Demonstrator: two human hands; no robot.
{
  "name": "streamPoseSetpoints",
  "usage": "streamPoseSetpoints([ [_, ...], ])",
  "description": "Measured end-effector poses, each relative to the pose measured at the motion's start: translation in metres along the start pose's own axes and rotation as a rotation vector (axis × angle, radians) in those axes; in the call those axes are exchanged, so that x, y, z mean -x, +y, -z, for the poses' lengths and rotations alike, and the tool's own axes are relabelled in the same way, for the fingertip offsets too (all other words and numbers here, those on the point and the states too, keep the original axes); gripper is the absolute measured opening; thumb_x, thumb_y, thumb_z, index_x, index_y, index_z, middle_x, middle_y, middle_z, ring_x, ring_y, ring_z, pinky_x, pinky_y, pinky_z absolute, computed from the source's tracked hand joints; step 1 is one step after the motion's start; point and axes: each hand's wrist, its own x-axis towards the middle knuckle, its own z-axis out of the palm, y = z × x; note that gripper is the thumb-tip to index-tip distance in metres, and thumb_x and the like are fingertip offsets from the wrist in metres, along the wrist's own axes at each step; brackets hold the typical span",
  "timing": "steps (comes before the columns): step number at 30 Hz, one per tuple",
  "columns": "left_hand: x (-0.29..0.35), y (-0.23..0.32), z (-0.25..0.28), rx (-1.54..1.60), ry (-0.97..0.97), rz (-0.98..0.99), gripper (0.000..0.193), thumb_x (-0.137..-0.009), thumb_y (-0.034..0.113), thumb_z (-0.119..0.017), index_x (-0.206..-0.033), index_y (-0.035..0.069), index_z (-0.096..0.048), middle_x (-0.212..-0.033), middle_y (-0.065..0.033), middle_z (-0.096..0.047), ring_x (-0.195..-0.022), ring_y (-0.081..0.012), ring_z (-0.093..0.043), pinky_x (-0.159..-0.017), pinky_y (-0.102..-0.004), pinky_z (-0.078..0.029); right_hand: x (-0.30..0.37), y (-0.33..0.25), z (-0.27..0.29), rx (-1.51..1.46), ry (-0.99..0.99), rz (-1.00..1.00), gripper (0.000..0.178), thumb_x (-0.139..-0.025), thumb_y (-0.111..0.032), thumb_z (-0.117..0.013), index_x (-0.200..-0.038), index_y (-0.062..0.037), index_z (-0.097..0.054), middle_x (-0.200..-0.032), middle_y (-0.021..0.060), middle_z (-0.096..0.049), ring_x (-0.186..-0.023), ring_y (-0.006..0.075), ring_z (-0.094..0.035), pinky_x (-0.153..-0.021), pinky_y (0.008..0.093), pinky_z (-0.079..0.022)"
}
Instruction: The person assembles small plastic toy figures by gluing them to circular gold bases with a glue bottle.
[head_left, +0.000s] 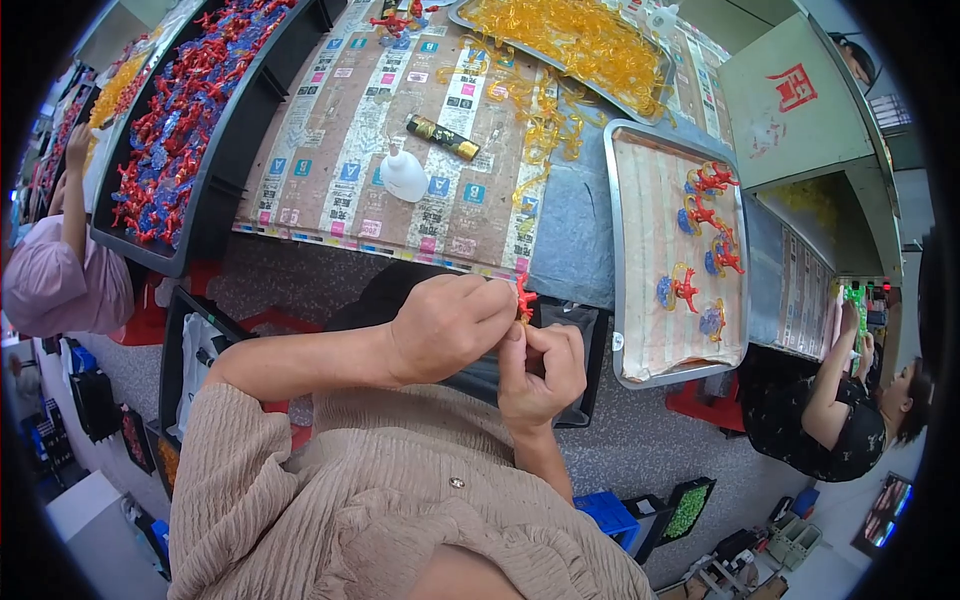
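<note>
Red figure (pixel 526 298): between both hands' fingertips, by the near edge of the bench (pixel 330 160).
Figure's long axis: roughly pointing away from the body.
Left hand (pixel 455 325): grip clamped on the figure from its left.
Right hand (pixel 545 375): thumb and forefinger at the figure's lower end; cannot tell if pinched.
Metal tray (pixel 618 250): right of the figure, nearer the right hand.
White bottle (pixel 404 177): beyond the left hand.

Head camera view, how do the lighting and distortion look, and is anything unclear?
Head view: black corners, and the pale cabinet bows outward; the metal tray glints along its rim; the red piece between left hand and right hand is too small for detail.
</note>
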Motion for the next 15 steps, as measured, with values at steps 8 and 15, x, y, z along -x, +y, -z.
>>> streamPoseSetpoints([
  [8, -0.005, -0.005, 0.003, -0.040, -0.034, -0.017, 0.018, -0.067, 0.013, -0.063, -0.081, 0.003, -0.057, -0.077, -0.0049, -0.047, -0.066, -0.0179, -0.055, -0.053, -0.0304, -0.046, -0.009, -0.002, 0.007, -0.099, -0.108, -0.205, 0.012, -0.079, 0.001, -0.072, -0.076, -0.0005, -0.060, -0.071, 0.0049, -0.053, -0.054, 0.0078, -0.048, -0.045, 0.0220, -0.039],
  [15, -0.012, -0.005, 0.008, -0.036, -0.019, -0.059, 0.022, -0.067, 0.013, -0.064, -0.084, 0.001, -0.059, -0.077, -0.0045, -0.048, -0.068, -0.0174, -0.057, -0.053, -0.0294, -0.047, -0.005, 0.009, 0.010, -0.636, -0.182, -0.666, 0.020, -0.082, -0.004, -0.071, -0.097, 0.0009, -0.059, -0.090, 0.0025, -0.056, -0.082, 0.0083, -0.056, -0.066, 0.0204, -0.047],
])
